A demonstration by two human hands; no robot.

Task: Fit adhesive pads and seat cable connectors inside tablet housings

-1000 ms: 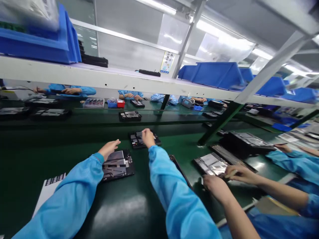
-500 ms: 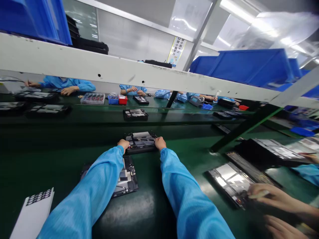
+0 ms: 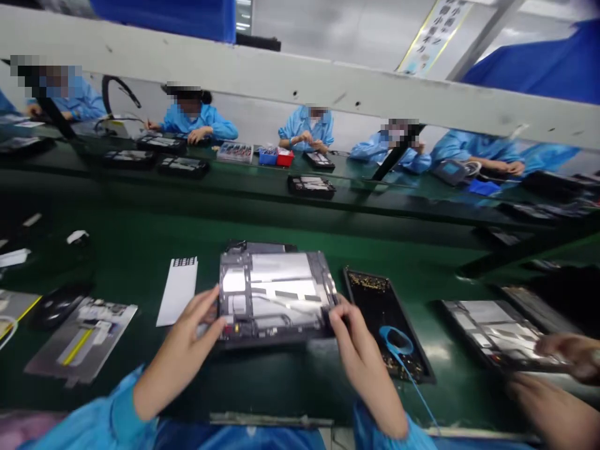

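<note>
An opened tablet (image 3: 281, 284), its silvery batteries and dark frame bare, is held slightly tilted in front of me over the bench. My left hand (image 3: 185, 350) grips its left edge, thumb toward the front corner. On the right edge, the fingers of my right hand (image 3: 363, 353) are closed round the side. Behind it, another dark tablet housing (image 3: 269, 247) shows only its far strip; the rest is hidden. A black tray (image 3: 368, 300) with small gold-coloured pieces lies to the right, a blue coiled cord (image 3: 397, 340) across it.
A white card (image 3: 178, 294) lies left of the tablet. Farther left are a flat grey panel (image 3: 84, 340) and a black mouse (image 3: 60, 306). At right, a co-worker's hands (image 3: 567, 356) work on another opened tablet (image 3: 492, 328). A shelf beam (image 3: 262, 69) crosses above.
Both hands have drawn back toward me from the far part of the bench, bringing the opened tablet with them. The view has swung left and down, showing the tray and more of the bench.
</note>
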